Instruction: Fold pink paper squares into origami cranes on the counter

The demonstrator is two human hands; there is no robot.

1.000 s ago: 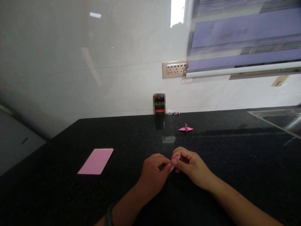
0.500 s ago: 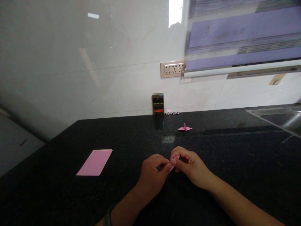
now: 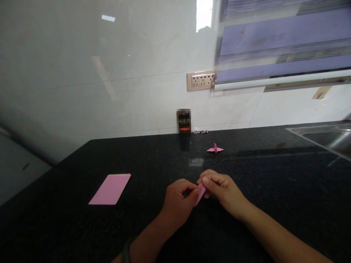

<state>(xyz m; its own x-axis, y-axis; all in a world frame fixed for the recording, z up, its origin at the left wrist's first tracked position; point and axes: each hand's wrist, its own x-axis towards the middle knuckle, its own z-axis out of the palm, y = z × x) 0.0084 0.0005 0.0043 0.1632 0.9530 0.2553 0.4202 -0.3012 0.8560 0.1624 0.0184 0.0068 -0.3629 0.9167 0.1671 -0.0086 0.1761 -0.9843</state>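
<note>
My left hand (image 3: 177, 201) and my right hand (image 3: 222, 191) meet over the black counter (image 3: 153, 160), both pinching a small folded pink paper piece (image 3: 200, 193). The paper shows as a narrow strip slanting down between the fingertips. Both hands have curled fingers closed on it. A dark band sits on my left wrist. A finished pink paper crane (image 3: 215, 148) rests farther back on the counter. A stack of flat pink paper sheets (image 3: 110, 189) lies to the left of my hands.
A small dark box (image 3: 183, 121) stands against the white tiled wall, with small beads beside it. A socket strip (image 3: 200, 80) is on the wall. A metal sink (image 3: 323, 136) lies at the right, a purple-striped blind above it.
My right fingers have shifted slightly, and the pink paper piece now shows longer and more tilted between the fingertips. The hands stay in the same place.
</note>
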